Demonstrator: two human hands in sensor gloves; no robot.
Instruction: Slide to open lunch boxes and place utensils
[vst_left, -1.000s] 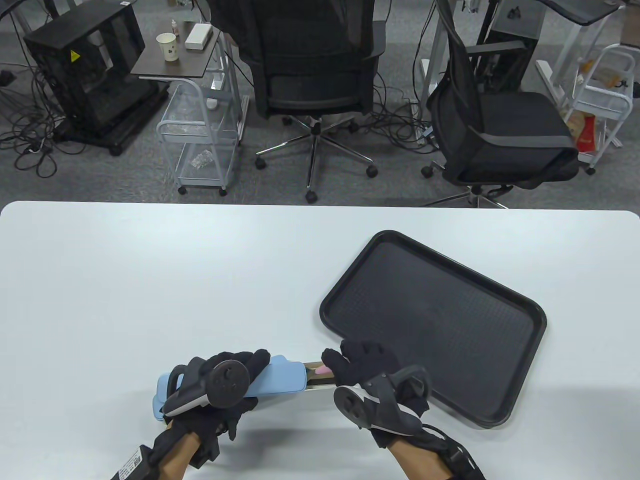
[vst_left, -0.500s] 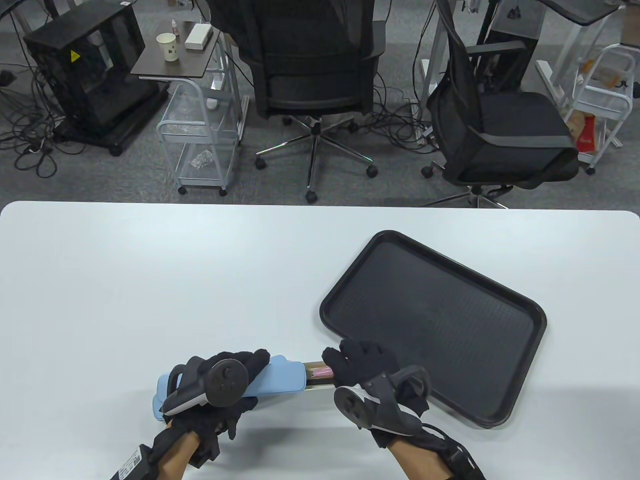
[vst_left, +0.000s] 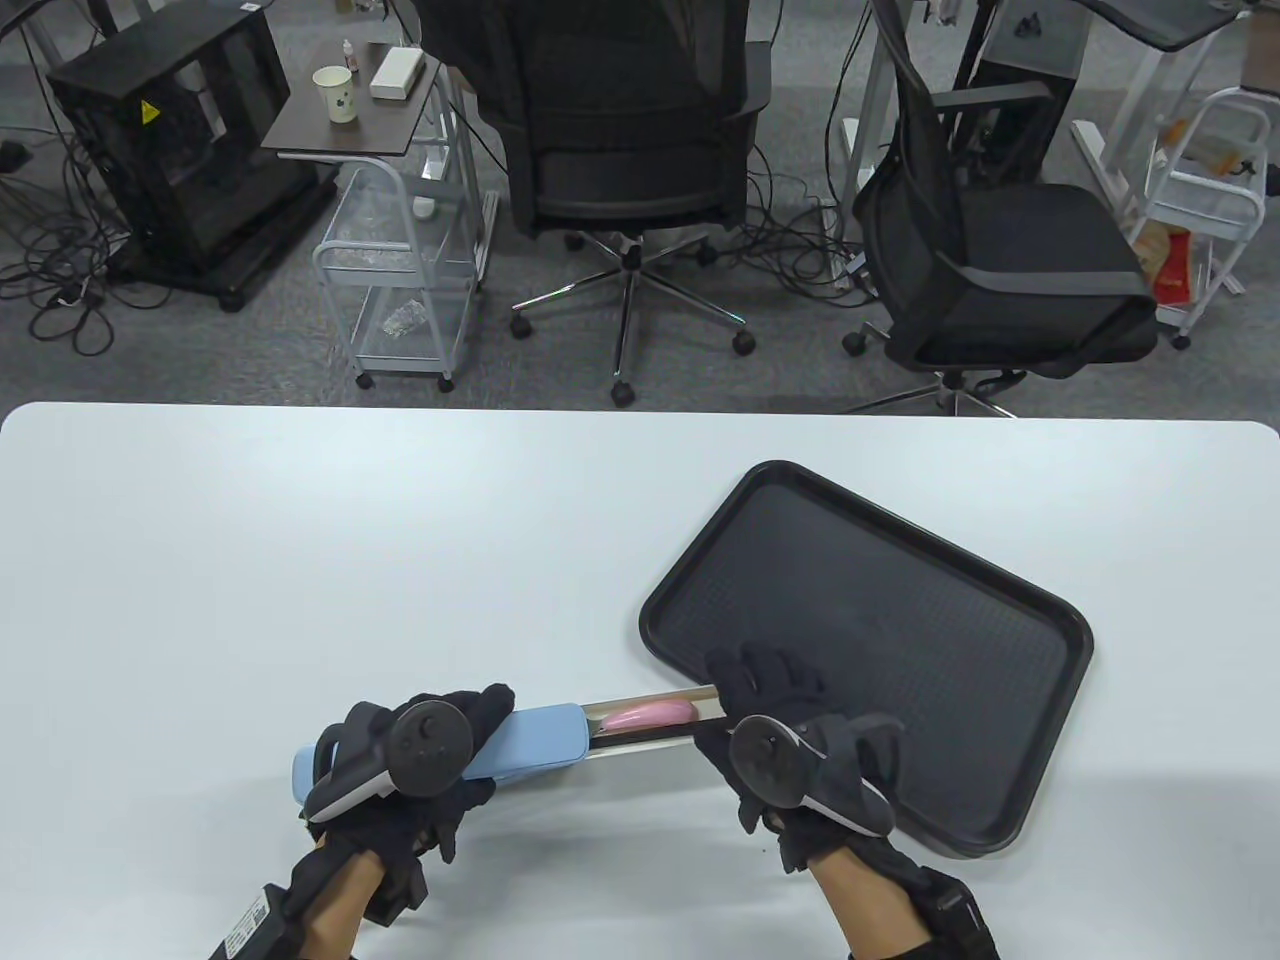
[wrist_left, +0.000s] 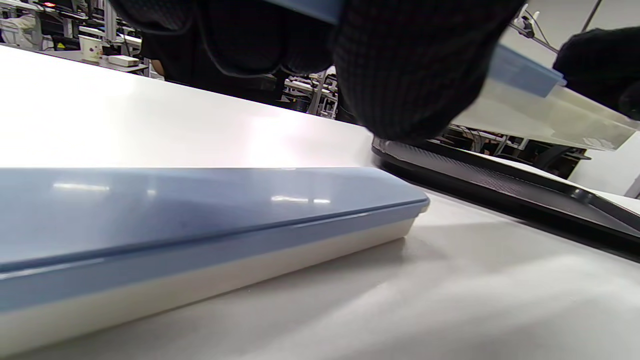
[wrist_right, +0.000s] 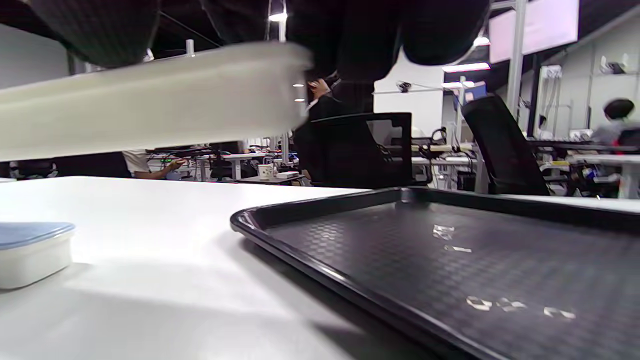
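My left hand grips the blue lid of a long narrow lunch box held just above the table. My right hand grips the far end of its pale, translucent base, which is slid partly out to the right. A pink utensil lies in the exposed part. The left wrist view shows the held lid and base above a second, closed blue-lidded box lying on the table. This second box's end also shows in the right wrist view, below the held base.
A black tray lies tilted on the white table, right beside my right hand. It also shows in the right wrist view. Office chairs and carts stand beyond the far edge.
My right hand has pulled the base out to the right while my left hand drew the lid slightly left. The box is open wider and more of the pink utensil shows.
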